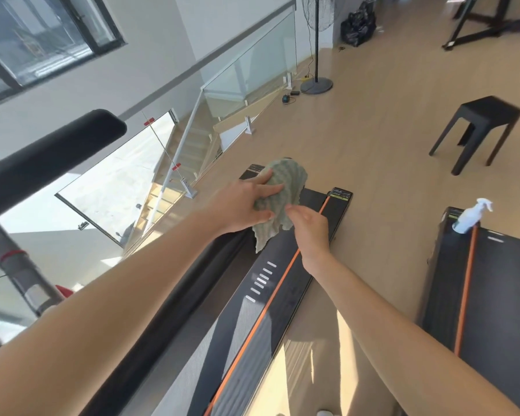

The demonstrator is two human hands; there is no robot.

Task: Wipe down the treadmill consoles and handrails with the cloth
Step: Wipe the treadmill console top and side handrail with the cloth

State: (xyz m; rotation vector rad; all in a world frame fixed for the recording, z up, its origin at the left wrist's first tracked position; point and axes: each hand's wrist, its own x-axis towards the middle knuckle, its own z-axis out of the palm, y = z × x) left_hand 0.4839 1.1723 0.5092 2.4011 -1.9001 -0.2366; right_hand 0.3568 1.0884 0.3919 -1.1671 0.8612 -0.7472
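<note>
Left hand: the left hand (240, 202) is held out over the rear end of the treadmill (282, 295). Its fingers lie fairly straight across the face of the cloth (284, 183) with the thumb closed in from below, so the fabric is gripped between them.
Right hand: the right hand (309, 226) has its fingers curled and pinches the lower right part of the cloth.
Cloth: green, ribbed and bunched. It is held in the air between both hands, above the treadmill deck, with one loose corner hanging down.
Treadmill: black deck with an orange stripe (261, 316) along one side and a row of short white marks.
Handrail: a padded black handrail (57, 151) crosses the upper left, well apart from the cloth.
Second treadmill: a second treadmill (499, 280) lies to the right, apart from the first, with bare floor (373, 145) between them.
Spray bottle: a white spray bottle (470, 216) stands at the far corner of the second treadmill.
Surroundings: a black stool (487, 115) stands on the floor beyond, and a glass railing (252, 64) borders a stairwell.
</note>
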